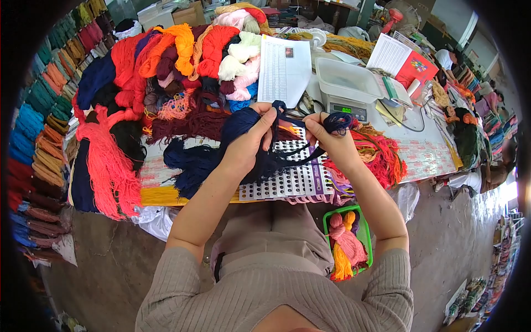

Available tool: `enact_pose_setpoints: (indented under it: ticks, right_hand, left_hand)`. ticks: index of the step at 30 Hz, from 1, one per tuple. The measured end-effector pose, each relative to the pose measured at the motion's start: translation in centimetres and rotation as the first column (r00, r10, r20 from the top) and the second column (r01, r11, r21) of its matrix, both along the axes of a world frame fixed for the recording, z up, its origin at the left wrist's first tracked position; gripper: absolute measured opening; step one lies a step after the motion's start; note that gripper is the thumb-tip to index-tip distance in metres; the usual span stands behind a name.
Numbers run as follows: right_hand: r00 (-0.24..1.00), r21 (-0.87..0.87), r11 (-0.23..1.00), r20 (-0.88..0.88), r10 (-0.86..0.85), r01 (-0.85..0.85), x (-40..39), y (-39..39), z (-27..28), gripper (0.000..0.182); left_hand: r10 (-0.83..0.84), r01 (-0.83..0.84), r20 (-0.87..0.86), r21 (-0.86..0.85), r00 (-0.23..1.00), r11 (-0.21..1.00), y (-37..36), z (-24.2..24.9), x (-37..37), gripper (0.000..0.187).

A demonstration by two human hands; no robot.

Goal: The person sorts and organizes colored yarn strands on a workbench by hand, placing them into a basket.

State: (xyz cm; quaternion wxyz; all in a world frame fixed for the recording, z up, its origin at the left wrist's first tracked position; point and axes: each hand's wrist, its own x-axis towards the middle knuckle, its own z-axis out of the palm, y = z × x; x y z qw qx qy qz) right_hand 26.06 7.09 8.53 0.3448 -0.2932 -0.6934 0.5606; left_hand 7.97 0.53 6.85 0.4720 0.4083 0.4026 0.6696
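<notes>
A skein of dark navy yarn [194, 161] is held between both hands above the table's front edge. My left hand [250, 143] is closed around its thicker part, and the loose ends trail down to the left. With thumb and fingers pinched, my right hand [335, 145] grips a twisted bunch of the same yarn. Thin strands stretch between the two hands. Below them lies a white card with rows of holes [285, 185] and a purple strip, partly covered by the navy yarn. Red and multicoloured threads [381, 157] lie beside my right hand.
Heaped skeins [213, 50] in many colours cover the table's left side. A printed sheet [285, 69], a digital scale [345, 110] and a clear plastic tub [348, 77] stand behind my hands. A green basket [369, 235] of yarn sits below the table. Other people work at far right.
</notes>
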Motion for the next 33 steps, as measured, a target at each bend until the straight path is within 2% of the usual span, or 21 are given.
enact_pose_setpoints:
  ticks: [2,5,6,8,9,11,14,15,21,25,27,29,33]
  right_hand:
    - [0.998,-0.075,0.995,-0.041,0.055,-0.058,0.2,0.2,-0.3,0.021]
    - [0.985,0.039,0.992,0.127,0.118,-0.124,0.4,-0.2,0.0,0.023]
    - [0.985,0.039,0.991,0.127,0.118,-0.124,0.5,0.0,0.0,0.023]
    - [0.988,-0.148,0.979,0.03,0.149,-0.143,1.2,0.6,0.1,0.023]
    - [0.989,-0.147,0.979,0.03,0.147,-0.142,1.4,0.8,0.2,0.023]
    - [0.984,-0.318,0.944,-0.173,0.038,-0.093,1.9,1.3,0.6,0.022]
    - [0.966,-0.329,0.941,-0.259,-0.012,-0.077,2.3,1.7,0.8,0.02]
    - [0.965,-0.297,0.952,-0.261,-0.004,-0.076,2.5,1.9,0.6,0.02]
    - [0.938,-0.35,0.929,-0.347,-0.013,-0.116,3.4,2.0,0.6,0.018]
    - [0.907,-0.37,0.925,-0.412,-0.084,-0.082,4.3,1.7,0.7,0.024]
    - [0.906,-0.392,0.919,-0.402,-0.134,-0.038,4.8,1.9,0.6,0.028]
    - [0.873,-0.416,0.909,-0.455,-0.176,-0.034,5.0,1.9,0.6,0.031]
    - [0.797,-0.451,0.892,-0.543,-0.264,-0.011,5.9,2.8,-0.5,0.028]
  left_hand:
    - [-0.035,0.035,0.013,-0.013,0.999,0.999,-0.3,0.7,0.0,0.028]
    - [-0.051,0.052,0.014,-0.032,0.999,0.998,-0.3,0.6,-0.3,0.029]
    - [-0.037,0.037,0.001,-0.039,0.999,0.999,-0.3,0.4,-0.4,0.029]
    - [-0.047,0.046,-0.015,-0.048,0.999,0.998,-0.4,0.6,-0.6,0.029]
    - [-0.056,0.055,-0.029,-0.058,0.998,0.997,-0.4,0.6,-0.7,0.029]
    - [-0.107,0.102,-0.118,-0.042,0.987,0.994,-0.5,0.6,-0.7,0.029]
    - [-0.235,0.216,-0.264,-0.102,0.935,0.971,-0.8,0.8,-0.7,0.031]
    - [-0.232,0.201,-0.371,-0.121,0.899,0.972,-0.8,0.7,-0.8,0.031]
    - [-0.205,0.191,-0.273,-0.077,0.94,0.978,-0.7,0.8,0.1,0.025]
    - [-0.07,0.058,-0.223,-0.057,0.972,0.997,-0.7,0.4,0.1,0.022]
    - [-0.05,0.031,-0.235,-0.085,0.971,0.996,-0.9,0.6,0.0,0.02]
    - [-0.068,0.06,-0.285,-0.038,0.956,0.997,-1.0,0.5,-0.3,0.019]
    - [-0.059,0.051,-0.278,-0.036,0.959,0.998,-0.8,0.4,-0.2,0.017]
